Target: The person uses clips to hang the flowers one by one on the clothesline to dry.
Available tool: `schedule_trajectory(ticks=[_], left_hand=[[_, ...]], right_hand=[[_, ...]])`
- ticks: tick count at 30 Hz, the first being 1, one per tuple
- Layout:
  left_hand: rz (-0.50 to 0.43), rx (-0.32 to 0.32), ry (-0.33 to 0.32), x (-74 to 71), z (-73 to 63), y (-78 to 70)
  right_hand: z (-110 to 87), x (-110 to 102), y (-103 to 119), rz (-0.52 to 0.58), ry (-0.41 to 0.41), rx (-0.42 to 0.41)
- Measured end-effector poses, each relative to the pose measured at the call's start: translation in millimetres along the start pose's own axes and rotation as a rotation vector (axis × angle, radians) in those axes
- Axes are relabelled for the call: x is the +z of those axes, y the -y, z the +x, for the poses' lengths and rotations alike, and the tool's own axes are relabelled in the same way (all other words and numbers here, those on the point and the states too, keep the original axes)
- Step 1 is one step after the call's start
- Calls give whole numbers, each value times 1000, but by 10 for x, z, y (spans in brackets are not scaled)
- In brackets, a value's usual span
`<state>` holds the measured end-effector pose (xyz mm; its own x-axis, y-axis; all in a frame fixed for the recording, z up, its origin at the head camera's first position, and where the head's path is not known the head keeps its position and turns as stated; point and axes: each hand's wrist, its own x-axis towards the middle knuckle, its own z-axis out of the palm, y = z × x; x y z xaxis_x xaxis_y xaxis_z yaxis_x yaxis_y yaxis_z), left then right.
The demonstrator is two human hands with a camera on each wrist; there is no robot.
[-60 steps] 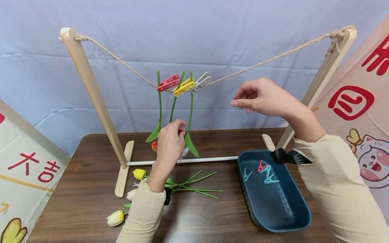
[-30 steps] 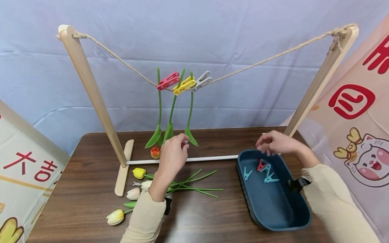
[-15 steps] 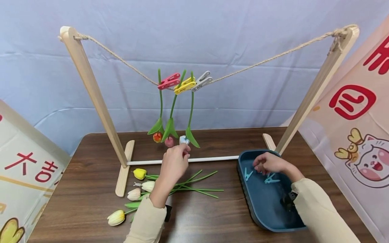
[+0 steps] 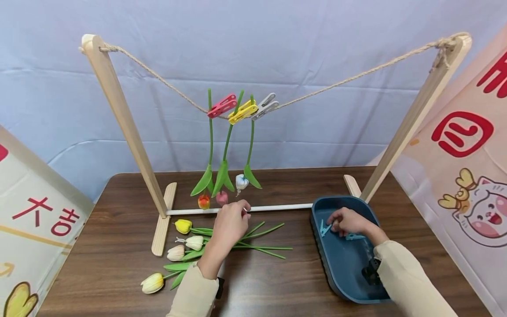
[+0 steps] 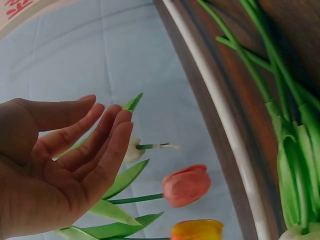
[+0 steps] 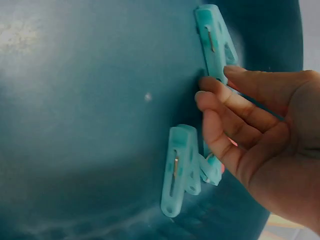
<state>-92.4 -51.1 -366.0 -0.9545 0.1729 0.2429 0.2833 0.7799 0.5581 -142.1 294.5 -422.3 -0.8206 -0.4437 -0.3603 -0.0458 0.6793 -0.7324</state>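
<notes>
My right hand (image 4: 348, 221) is down in the dark blue tray (image 4: 332, 281). Thumb and index finger pinch the near end of a teal clothespin (image 6: 212, 40) by the tray wall. More teal clothespins (image 6: 176, 170) lie beside the fingers, with a bit of red partly hidden behind the hand. My left hand (image 4: 231, 224), loosely curled around nothing, hovers below the hanging tulips. An orange tulip (image 4: 203, 202), a pink tulip (image 5: 186, 186) and a blue-white tulip (image 4: 241, 182) hang upside down by their stems, held by red (image 4: 222, 105), yellow (image 4: 242, 112) and grey (image 4: 265, 106) clothespins.
A sagging rope (image 4: 344, 82) joins two wooden posts (image 4: 123, 119), with a white rod (image 4: 281, 207) between their feet. Several yellow and white tulips (image 4: 152, 283) lie on the brown table (image 4: 277, 286) at the left, their stems pointing right.
My right hand has come down from beside the rope into the tray and reached the teal clothespin. My left hand has dropped away from the hanging blue-white tulip, which now swings free.
</notes>
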Motion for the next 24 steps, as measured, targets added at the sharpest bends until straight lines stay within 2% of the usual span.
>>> schedule_trajectory(ticks=[6,10,15,20,24], left_hand=[[11,-12,26,51,-37,44],[7,-22,55,67,-50,65],[2,-27,78,82,-61,78],[-4,-2,67,92,-55,75],[-22,42,61,94,-29,37]], right_hand=[[5,60,-5,-57,-71,21],[-6,74,-5,-76,-88,37],[-53,2,26,-79,-79,7],[-107,-149,164,-72,-86,-30],[-133,-267,385,-67,-105,-73]])
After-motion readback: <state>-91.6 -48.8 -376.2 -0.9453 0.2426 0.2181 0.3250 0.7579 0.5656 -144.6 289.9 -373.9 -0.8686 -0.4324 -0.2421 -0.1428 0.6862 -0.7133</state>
